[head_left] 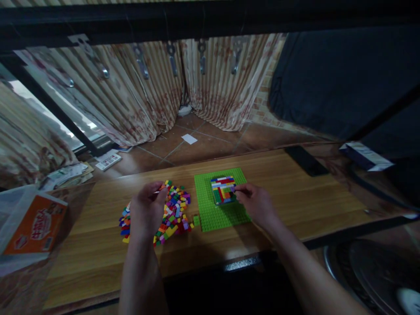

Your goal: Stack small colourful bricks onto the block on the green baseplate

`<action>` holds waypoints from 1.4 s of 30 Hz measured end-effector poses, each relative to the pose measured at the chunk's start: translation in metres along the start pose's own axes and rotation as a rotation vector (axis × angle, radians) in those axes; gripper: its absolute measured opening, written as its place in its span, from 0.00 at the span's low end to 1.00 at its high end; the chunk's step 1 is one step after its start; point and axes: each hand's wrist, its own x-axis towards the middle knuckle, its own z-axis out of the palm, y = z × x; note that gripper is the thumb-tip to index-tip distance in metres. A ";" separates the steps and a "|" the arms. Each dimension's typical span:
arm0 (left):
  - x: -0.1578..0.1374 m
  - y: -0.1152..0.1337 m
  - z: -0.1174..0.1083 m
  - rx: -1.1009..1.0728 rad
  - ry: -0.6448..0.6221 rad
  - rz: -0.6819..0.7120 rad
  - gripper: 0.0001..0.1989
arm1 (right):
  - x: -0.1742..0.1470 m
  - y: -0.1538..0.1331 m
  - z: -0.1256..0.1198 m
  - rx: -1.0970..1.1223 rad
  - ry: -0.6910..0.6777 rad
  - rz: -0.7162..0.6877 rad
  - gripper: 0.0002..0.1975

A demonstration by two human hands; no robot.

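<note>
A bright green studded baseplate point(205, 214) lies on the wooden table. On it stands a square build of multicoloured toy bricks point(223, 181), layered in rows. My right hand point(257, 203) reaches in from the right, thumb and fingers pinched at the build's right edge, with a small purple toy brick point(232, 189) at the fingertips. My left hand point(147, 208) is above a loose pile of small coloured toy bricks point(173, 208), its thumb and forefinger drawn together; what they hold is too small to make out. A green brick point(196, 220) lies beside the baseplate's left edge.
A dark phone point(305, 160) lies at the table's far right, with a blue and white packet point(365, 156) beyond. A clear plastic box point(19, 201) with an orange label stands at the left. Papers point(70, 175) and a white card point(189, 138) lie on the floor behind.
</note>
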 end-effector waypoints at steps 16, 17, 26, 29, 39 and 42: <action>0.001 -0.001 0.003 0.053 -0.035 0.042 0.15 | -0.003 -0.012 0.009 -0.395 0.097 -0.076 0.10; 0.000 -0.001 0.003 0.054 -0.035 0.045 0.15 | -0.003 -0.012 0.010 -0.413 0.099 -0.084 0.10; -0.001 0.002 0.003 0.054 -0.032 0.027 0.14 | 0.002 -0.003 0.006 -0.348 0.113 -0.088 0.08; -0.001 0.003 0.003 0.027 -0.032 0.012 0.14 | 0.005 0.005 -0.004 -0.268 0.100 -0.061 0.08; -0.002 0.004 0.001 0.096 -0.031 0.015 0.14 | 0.010 0.013 -0.016 -0.226 -0.122 -0.011 0.06; 0.000 -0.001 0.002 0.099 -0.024 0.045 0.15 | 0.011 0.011 -0.014 -0.239 -0.117 -0.016 0.05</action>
